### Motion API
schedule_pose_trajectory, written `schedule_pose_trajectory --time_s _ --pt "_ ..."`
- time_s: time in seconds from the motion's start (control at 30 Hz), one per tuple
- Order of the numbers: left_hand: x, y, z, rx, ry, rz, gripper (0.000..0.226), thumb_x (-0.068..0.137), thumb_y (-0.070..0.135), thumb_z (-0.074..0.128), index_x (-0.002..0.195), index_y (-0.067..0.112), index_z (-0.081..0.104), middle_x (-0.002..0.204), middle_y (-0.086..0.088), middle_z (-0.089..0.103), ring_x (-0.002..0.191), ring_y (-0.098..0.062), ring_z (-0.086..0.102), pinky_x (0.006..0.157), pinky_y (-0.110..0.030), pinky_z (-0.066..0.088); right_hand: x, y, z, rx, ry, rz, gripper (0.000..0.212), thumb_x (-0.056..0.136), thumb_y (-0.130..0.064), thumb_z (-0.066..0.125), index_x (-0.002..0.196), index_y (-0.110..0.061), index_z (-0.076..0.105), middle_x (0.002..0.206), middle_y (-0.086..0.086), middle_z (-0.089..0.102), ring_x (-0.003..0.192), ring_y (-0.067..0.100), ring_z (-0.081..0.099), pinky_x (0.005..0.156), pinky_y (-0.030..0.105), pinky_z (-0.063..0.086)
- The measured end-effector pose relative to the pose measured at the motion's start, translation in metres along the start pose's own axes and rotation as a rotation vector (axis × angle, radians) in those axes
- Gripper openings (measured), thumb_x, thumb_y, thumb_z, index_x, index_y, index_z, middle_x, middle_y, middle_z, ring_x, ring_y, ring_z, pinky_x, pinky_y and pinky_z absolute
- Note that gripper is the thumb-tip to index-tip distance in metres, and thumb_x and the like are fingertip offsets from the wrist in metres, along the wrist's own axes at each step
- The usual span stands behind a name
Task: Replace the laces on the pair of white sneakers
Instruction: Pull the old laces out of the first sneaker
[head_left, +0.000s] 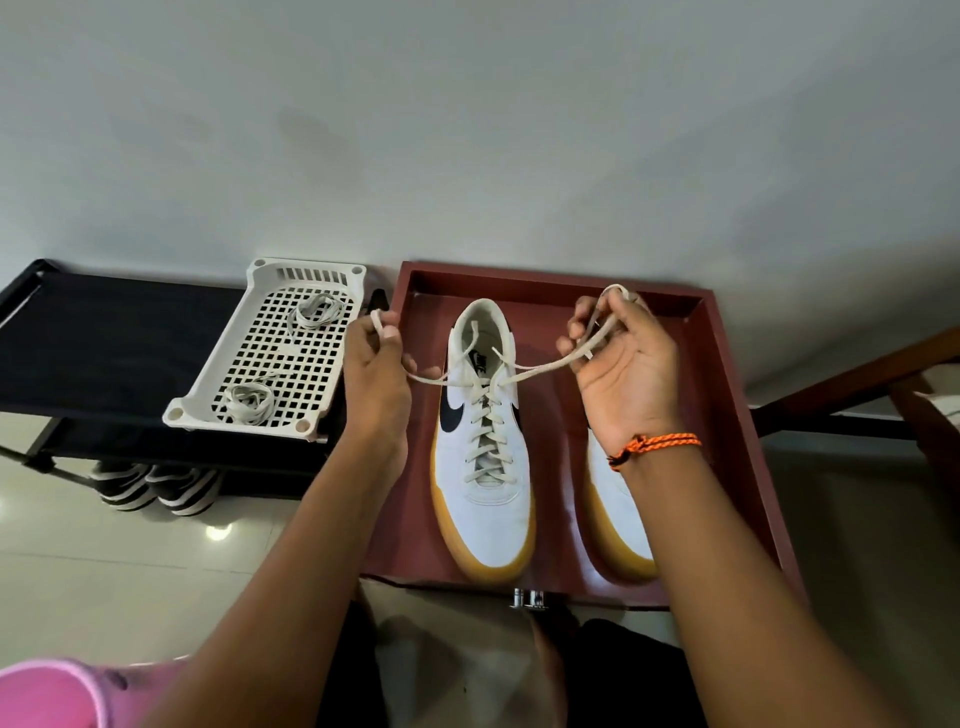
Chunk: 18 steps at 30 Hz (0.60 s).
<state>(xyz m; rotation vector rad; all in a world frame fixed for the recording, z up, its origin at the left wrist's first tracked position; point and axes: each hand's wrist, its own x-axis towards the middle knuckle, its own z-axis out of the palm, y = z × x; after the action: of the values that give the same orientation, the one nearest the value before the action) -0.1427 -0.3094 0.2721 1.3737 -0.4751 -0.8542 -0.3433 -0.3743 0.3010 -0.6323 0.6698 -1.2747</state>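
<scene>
Two white sneakers with gum soles lie toe-towards-me in a dark red tray (727, 395). The left sneaker (485, 499) is laced up its eyelets with a cream lace (485, 431). Its two free ends run out sideways from the top. My left hand (376, 384) pinches one end, pulled out to the left over the tray's edge. My right hand (623, 369) grips the other end, looped over its fingers above the right sneaker (615, 499). My right wrist and forearm cover most of that right sneaker, so its lacing is hidden.
A white perforated basket (270, 384) sits left of the tray on a black rack (104, 338), holding two coiled laces (314, 312) (249, 402). Dark shoes (156, 486) stand under the rack. A pink object (47, 693) is at bottom left, wooden furniture (883, 384) at right.
</scene>
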Motion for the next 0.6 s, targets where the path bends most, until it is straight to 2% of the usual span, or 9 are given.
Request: schedule_pose_trajectory --time_s 0.07,0.17,0.23,0.3,0.33,0.4,0.47,0.53,0.6 --pt "-0.001 -0.002 -0.002 0.098 0.04 0.021 0.019 0.113 0.01 0.041 0.123 0.022 0.052 0.092 -0.008 0.049 0.064 -0.01 0.049 0.063 -0.028 0.056 0.0 0.0 -0.003 -0.087 0.053 -0.05 0.003 0.1 -0.014 0.057 0.099 -0.016 0.057 0.089 0.005 0.062 0.065 0.017 0.052 0.053 0.026 0.036" --pt "-0.001 -0.007 -0.003 0.347 0.006 0.165 0.032 0.108 0.011 0.041 0.135 0.029 0.045 0.107 -0.012 0.057 0.078 -0.022 0.056 0.07 -0.037 0.054 0.003 0.006 -0.009 -0.202 0.089 -0.086 0.025 0.098 -0.013 0.059 0.123 -0.018 0.058 0.093 0.006 0.062 0.063 0.016 0.053 0.047 0.022 0.03" --pt "-0.002 -0.012 -0.003 0.528 -0.053 0.207 0.039 0.105 0.018 0.045 0.14 0.035 0.041 0.124 -0.007 0.059 0.103 -0.026 0.063 0.087 -0.045 0.054 0.003 0.016 -0.012 -0.359 0.052 -0.058 0.028 0.104 -0.013 0.057 0.13 -0.025 0.058 0.097 0.008 0.064 0.065 0.017 0.058 0.045 0.021 0.033" --pt "-0.005 -0.013 -0.004 0.666 -0.121 0.185 0.038 0.105 0.02 0.052 0.142 0.028 0.047 0.134 -0.005 0.054 0.117 -0.023 0.059 0.096 -0.039 0.047 0.001 0.027 -0.016 -0.72 -0.008 -0.016 0.029 0.107 -0.02 0.057 0.136 -0.023 0.059 0.106 0.006 0.068 0.074 0.013 0.064 0.053 0.028 0.047" --pt "-0.007 -0.012 -0.005 0.731 -0.145 0.163 0.036 0.106 0.021 0.055 0.141 0.022 0.05 0.137 -0.005 0.051 0.117 -0.021 0.057 0.096 -0.035 0.043 -0.002 0.031 -0.021 -0.946 -0.049 -0.013 0.03 0.107 -0.025 0.058 0.137 -0.02 0.059 0.11 0.004 0.069 0.081 0.009 0.066 0.063 0.028 0.052" --pt "-0.015 -0.008 -0.007 0.848 -0.16 0.13 0.041 0.106 0.024 0.06 0.143 0.015 0.047 0.145 -0.007 0.047 0.112 -0.017 0.053 0.094 -0.033 0.039 -0.01 0.038 -0.031 -1.386 -0.131 -0.052 0.03 0.105 -0.033 0.059 0.131 -0.019 0.061 0.106 0.003 0.067 0.091 0.015 0.064 0.078 0.033 0.052" --pt "-0.024 -0.004 -0.007 0.937 -0.127 0.188 0.046 0.104 0.022 0.062 0.146 0.013 0.044 0.151 -0.009 0.045 0.108 -0.015 0.048 0.092 -0.034 0.037 -0.02 0.039 -0.038 -1.638 -0.158 -0.12 0.027 0.104 -0.036 0.057 0.118 -0.016 0.07 0.112 0.005 0.066 0.104 0.026 0.064 0.087 0.039 0.052" --pt "-0.035 -0.004 -0.004 0.968 -0.13 0.314 0.042 0.102 0.018 0.063 0.141 0.014 0.047 0.146 -0.008 0.048 0.112 -0.02 0.055 0.09 -0.037 0.041 -0.026 0.034 -0.041 -1.693 -0.144 -0.21 0.03 0.106 -0.031 0.055 0.101 -0.009 0.075 0.13 0.008 0.065 0.12 0.029 0.061 0.096 0.039 0.05" --pt "-0.044 -0.008 0.005 0.996 -0.214 0.448 0.032 0.101 0.016 0.064 0.132 0.017 0.057 0.14 -0.004 0.051 0.119 -0.026 0.058 0.095 -0.044 0.05 -0.029 0.025 -0.041 -1.666 -0.118 -0.318 0.028 0.105 -0.024 0.055 0.095 -0.006 0.075 0.126 0.009 0.067 0.117 0.027 0.061 0.097 0.04 0.051"
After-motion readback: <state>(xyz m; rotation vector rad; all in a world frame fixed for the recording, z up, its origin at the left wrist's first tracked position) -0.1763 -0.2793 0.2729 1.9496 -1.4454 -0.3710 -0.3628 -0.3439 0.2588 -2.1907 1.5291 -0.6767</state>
